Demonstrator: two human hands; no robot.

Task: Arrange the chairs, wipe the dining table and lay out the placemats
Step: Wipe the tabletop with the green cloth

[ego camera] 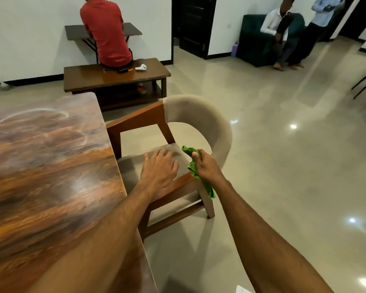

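Head view: chair (178, 132) stands at the table (51, 166) side, seat partly tucked under the edge. Left hand (159, 168) lies flat and open on the seat, holding nothing. Right hand (205, 166) is fisted around a green cloth (193, 172) above the seat's corner. No placemats visible. Step looks like chair positioning: better to grab the frame than the cushion, push straight in, keep the cloth clear of the legs.

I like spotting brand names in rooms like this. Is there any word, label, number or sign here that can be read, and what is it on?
None can be read.
White controller on the coffee table: no legible marking.
Purple bottle by the green sofa: too small to tell.
Green cloth, chair, dining table: no text.
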